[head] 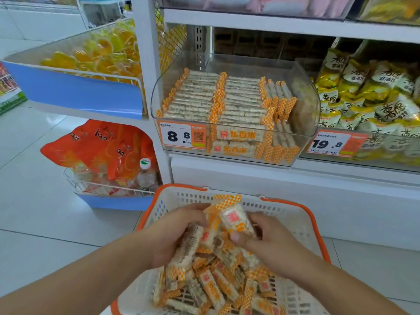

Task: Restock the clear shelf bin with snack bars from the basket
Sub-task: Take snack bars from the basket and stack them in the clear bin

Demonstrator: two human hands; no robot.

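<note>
The white puffed-rice snack bars in clear wrappers with orange-checked ends (211, 280) lie in a loose heap in the white perforated plastic basket with an orange rim (302, 214), which sits low in front of the person. Just above that heap, both hands work on a small bundle of bars. The left hand (175, 235) curls its fingers (193, 212) round several bars stacked side by side, gripping them. The right hand (268, 239) pinches one bar between thumb and fingers at the top of the bundle, seemingly adding it to the stack or squaring it up.

Above and behind the basket, the clear curved-front plastic shelf bin (304, 92) sits on the white shelf (341, 171). It already holds neat rows of the same bars, nearly level with its front lip, with a few standing on end toward its right side. An orange-and-white price label reading 8.8 (181, 135) is fixed to the bin's front at its left.

The step in hand looks like gathering a handful. The next move calls for lifting the bundle over the bin's front wall and laying the bars flat and aligned on the existing rows, keeping the grip firm so the slick wrappers do not slide apart.
</note>
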